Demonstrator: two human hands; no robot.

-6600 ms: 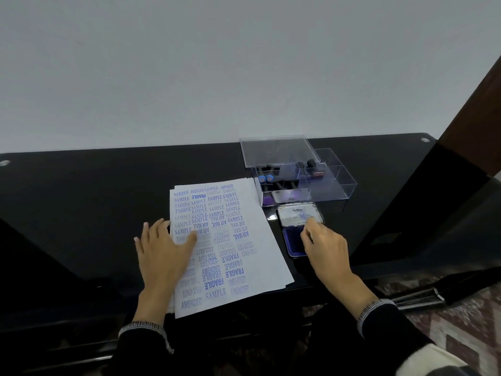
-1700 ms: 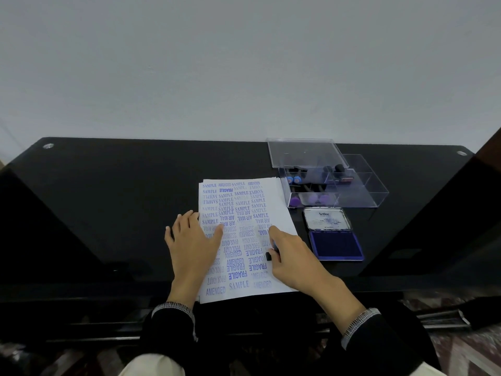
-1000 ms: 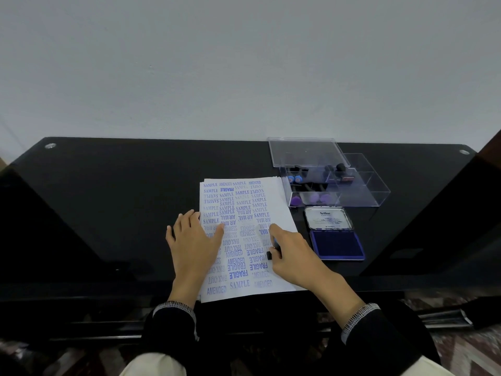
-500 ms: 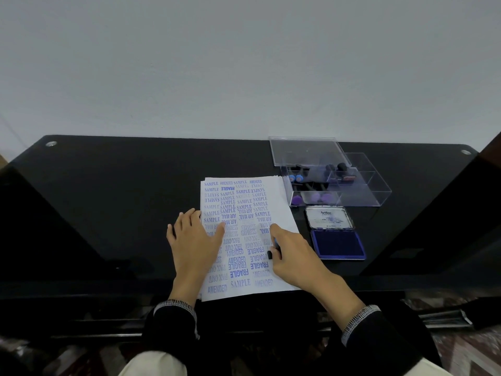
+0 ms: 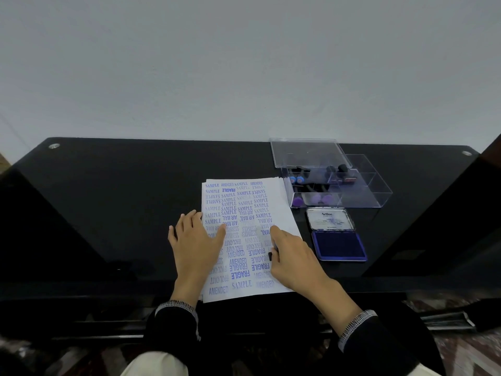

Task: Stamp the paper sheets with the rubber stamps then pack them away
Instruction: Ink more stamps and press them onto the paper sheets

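A black glass table (image 5: 108, 202) is carrying the stack of paper sheets (image 5: 245, 213), stamped SAMPLE, AMENDED, FRAGILE, AIR MAIL, FAX OUT. The left hand (image 5: 196, 240) is lying flat, fingers spread, on the sheets' left edge. The right hand (image 5: 294, 256) is pressing a black-handled rubber stamp (image 5: 270, 256) onto the paper, fingers curled round it. An open Artline ink pad (image 5: 336, 234) is sitting just right; behind it, the clear compartment box (image 5: 360, 191) is holding more stamps.

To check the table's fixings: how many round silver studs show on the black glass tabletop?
2. One round silver stud at the black glass tabletop's far left corner, one at its far right corner. Near corners are hidden; more may exist.
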